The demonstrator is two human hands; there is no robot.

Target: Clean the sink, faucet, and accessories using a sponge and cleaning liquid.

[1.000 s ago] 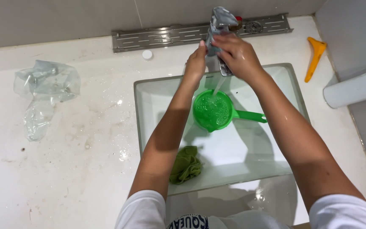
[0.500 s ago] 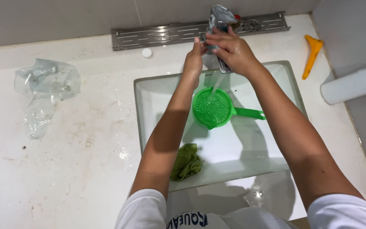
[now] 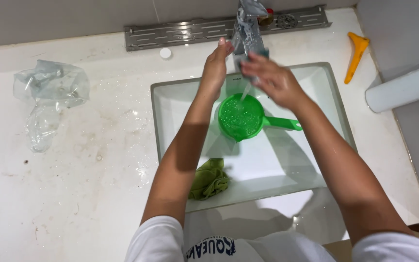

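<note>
A green plastic strainer (image 3: 241,118) with a side handle sits in the white rectangular sink (image 3: 170,104), and a thin stream of water falls into it from the metal faucet (image 3: 249,26). My left hand (image 3: 216,65) is raised beside the faucet, fingers straight, fingertips touching its left side. Just below the spout, above the strainer, is my right hand (image 3: 273,80). It is blurred, its fingers are spread and it holds nothing.
A green cloth (image 3: 210,179) lies at the sink's front edge. A crumpled clear plastic bag (image 3: 49,90) lies on the wet white counter to the left. Behind are a metal drain grate (image 3: 185,31) and a small white cap (image 3: 165,53). At right are a yellow tool (image 3: 355,54) and a white cylinder (image 3: 403,90).
My right hand has come down off the faucet toward the strainer. Water now runs into the strainer. My left hand stays beside the faucet.
</note>
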